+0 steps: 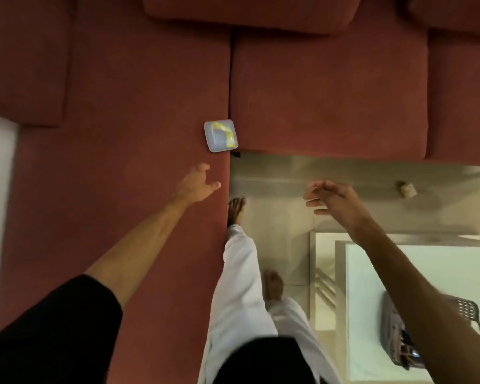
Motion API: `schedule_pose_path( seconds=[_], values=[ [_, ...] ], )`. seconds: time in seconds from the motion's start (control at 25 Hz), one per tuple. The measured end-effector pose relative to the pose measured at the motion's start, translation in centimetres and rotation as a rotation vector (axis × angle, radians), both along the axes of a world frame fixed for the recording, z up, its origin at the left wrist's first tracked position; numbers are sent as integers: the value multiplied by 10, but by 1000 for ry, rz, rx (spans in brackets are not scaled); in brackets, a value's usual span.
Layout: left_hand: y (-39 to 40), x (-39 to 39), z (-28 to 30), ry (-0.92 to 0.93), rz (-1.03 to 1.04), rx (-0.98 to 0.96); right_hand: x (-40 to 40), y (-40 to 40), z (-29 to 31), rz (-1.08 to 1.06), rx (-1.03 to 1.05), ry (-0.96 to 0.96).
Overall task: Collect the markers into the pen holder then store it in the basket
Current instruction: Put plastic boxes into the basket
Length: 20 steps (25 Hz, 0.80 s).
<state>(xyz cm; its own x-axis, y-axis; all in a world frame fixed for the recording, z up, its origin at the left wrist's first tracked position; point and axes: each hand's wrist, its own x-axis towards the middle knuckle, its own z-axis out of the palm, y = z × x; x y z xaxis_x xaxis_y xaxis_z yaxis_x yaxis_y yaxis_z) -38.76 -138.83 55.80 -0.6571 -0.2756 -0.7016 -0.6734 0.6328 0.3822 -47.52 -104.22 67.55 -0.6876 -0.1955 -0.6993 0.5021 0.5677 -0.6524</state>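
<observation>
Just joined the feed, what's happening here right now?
A person stands by a red sofa, looking down. The left hand reaches out over the seat toward a small pale square holder with something yellow in it, but does not touch it. The right hand hangs over the floor, fingers relaxed, holding nothing. A dark mesh basket sits on the glass table at lower right, partly hidden by the right arm.

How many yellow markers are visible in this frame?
1: a yellow marker in the pen holder on the sofa. More may be hidden in the basket, behind the right arm.
</observation>
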Motion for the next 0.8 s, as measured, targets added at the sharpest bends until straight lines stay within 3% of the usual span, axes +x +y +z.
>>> schedule_pose_path(
  seconds=[0.24,0.4,0.48,0.56,0.6,0.72,0.8],
  values=[
    [-72,-132,-125,152,-409,-326,-50,-61,-106,-156,19,-129],
    [-71,-168,-169,92,-627,-470,-33,-48,-149,-296,35,-198],
    [-60,-174,-174,120,-616,-479,-19,-36,-157,-374,44,-229],
    [-44,-175,-160,127,-537,-319,-8,-22,-159,-485,15,-257],
    [-29,-177,-143,109,-493,-135,-6,-15,-155,-539,-2,-259],
    [42,-173,-86,-211,-320,560,-6,3,-143,-580,-64,-238],
    [101,-160,-63,-361,-139,867,-10,22,-135,-539,-152,-248]
  ],
)
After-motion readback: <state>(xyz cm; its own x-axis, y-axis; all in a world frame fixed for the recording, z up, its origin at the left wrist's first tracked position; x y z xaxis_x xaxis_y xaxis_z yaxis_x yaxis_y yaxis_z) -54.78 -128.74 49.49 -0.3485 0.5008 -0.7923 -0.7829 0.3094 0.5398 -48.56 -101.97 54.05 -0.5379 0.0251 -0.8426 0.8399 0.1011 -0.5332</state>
